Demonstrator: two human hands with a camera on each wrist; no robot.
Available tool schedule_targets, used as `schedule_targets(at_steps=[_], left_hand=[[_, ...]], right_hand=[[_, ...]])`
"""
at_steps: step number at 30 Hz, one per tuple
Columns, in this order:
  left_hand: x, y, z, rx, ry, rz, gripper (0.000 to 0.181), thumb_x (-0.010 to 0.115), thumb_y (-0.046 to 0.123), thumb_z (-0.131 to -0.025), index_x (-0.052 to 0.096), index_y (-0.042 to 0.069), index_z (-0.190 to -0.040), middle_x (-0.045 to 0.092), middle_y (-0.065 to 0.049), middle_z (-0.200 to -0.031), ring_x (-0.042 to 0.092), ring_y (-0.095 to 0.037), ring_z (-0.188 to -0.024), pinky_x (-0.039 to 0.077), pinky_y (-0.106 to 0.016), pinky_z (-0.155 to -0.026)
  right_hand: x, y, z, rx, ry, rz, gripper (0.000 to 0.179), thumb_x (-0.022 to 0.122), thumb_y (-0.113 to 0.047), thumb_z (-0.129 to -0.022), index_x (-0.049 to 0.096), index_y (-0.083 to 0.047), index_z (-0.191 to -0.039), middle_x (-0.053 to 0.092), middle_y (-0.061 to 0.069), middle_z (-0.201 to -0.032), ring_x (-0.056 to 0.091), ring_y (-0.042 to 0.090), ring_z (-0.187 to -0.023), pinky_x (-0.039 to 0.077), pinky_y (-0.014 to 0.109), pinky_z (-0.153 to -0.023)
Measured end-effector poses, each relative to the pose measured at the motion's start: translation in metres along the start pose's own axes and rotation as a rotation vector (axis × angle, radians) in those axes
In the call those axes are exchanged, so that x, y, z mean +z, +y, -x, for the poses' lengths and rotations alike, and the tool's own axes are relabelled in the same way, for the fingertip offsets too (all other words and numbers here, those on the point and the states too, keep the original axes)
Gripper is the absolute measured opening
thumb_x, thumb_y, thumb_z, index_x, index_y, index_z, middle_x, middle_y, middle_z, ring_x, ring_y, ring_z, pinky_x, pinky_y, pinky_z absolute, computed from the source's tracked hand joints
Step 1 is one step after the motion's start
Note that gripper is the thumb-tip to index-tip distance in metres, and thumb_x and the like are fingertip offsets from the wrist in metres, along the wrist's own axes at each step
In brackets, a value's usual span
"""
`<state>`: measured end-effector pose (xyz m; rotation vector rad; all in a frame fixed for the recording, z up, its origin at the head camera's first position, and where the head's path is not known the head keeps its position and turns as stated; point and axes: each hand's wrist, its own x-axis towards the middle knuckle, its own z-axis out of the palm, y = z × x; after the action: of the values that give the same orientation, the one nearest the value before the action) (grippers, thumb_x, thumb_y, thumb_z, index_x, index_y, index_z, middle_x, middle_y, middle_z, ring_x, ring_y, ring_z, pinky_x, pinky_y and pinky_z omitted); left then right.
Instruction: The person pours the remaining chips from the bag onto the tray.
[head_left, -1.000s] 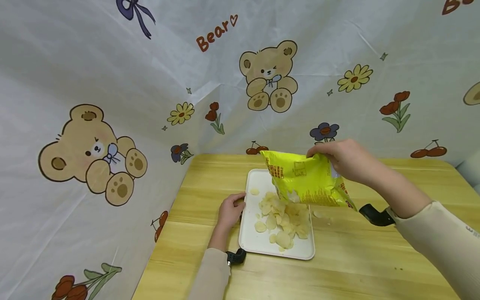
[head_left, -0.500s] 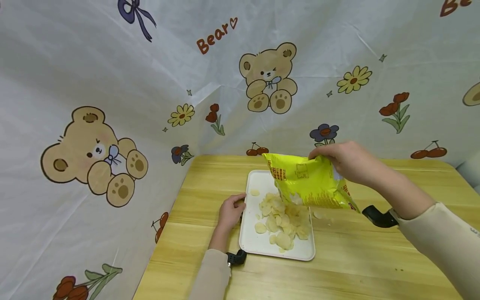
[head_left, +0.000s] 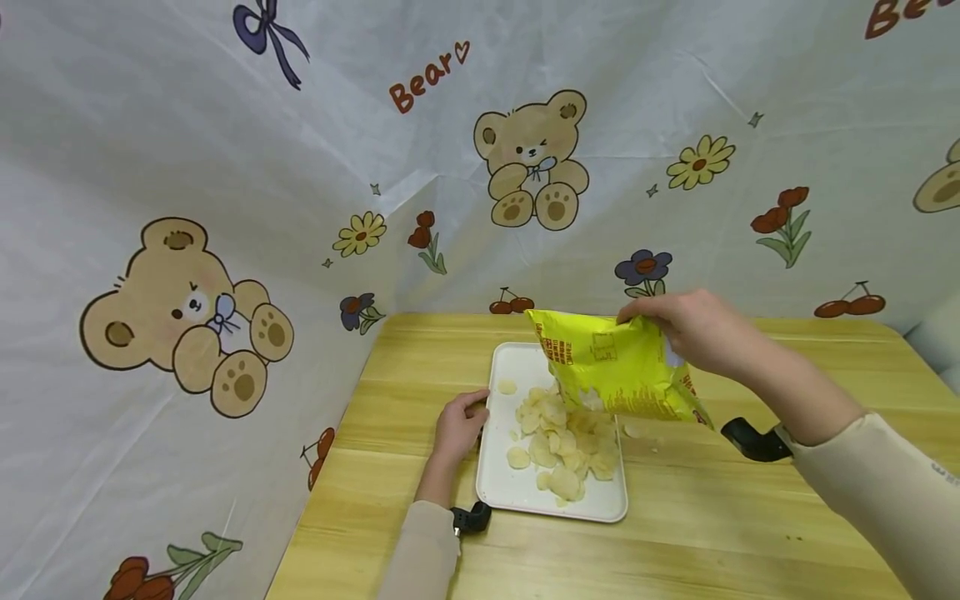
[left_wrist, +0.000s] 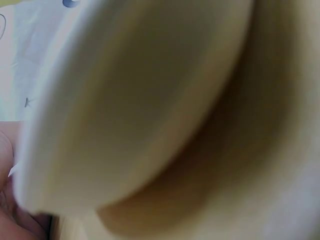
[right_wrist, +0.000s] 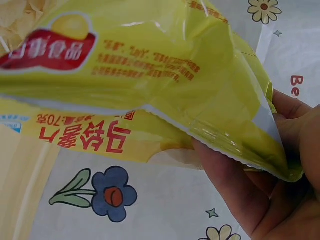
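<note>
A yellow potato chip bag (head_left: pixel 611 367) is tilted over the white tray (head_left: pixel 502 487), its lower left side hanging just above the chips. My right hand (head_left: pixel 701 329) grips the bag by its upper right end; the right wrist view shows thumb and fingers (right_wrist: pixel 232 182) on either side of the crumpled film. Many potato chips (head_left: pixel 551 437) lie heaped in the middle of the tray, partly hidden by the bag. At the tray's left rim, my left hand (head_left: pixel 456 427) holds the edge. The tray's side (left_wrist: pixel 135 110) fills the left wrist view, blurred.
The tray stands on a wooden table (head_left: pixel 720 517). A few chip bits (head_left: pixel 633 432) lie on the wood right of it. A pale curtain (head_left: pixel 300 150) printed with bears and flowers hangs behind and at the left. Black wrist cameras (head_left: pixel 472 517) sit on both wrists.
The bag and right hand have dipped and shifted very slightly, still over the tray. The view has tilted a little. The left hand and the chip heap look about the same.
</note>
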<state>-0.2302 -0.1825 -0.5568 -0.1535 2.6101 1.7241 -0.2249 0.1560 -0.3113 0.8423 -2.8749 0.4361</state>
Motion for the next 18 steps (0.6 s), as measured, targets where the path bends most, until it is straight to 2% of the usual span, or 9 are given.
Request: schedule_targets(at_steps=[9,18], left_hand=[[0.000,0.000,0.001,0.001,-0.002,0.015,0.034,0.065,0.013,-0.096,0.068,0.019,-0.130,0.070,-0.009,-0.109,0.065,-0.013,-0.075,0.055,-0.028,-0.061],[0.000,0.000,0.001,0.022,-0.018,0.022,0.036,0.064,0.011,-0.097,0.067,0.016,-0.132,0.068,-0.010,-0.108,0.063,-0.012,-0.072,0.054,-0.027,-0.058]], right_hand=[[0.003,0.006,0.006,-0.027,0.041,-0.051,0.033,0.050,0.002,-0.101,0.072,-0.014,-0.119,0.074,0.011,-0.116,0.070,0.032,-0.103,0.057,0.051,-0.086],[0.004,0.013,0.016,0.052,0.030,-0.085,0.032,0.049,0.000,-0.102,0.069,-0.011,-0.124,0.072,0.017,-0.119,0.069,0.030,-0.099,0.057,0.051,-0.084]])
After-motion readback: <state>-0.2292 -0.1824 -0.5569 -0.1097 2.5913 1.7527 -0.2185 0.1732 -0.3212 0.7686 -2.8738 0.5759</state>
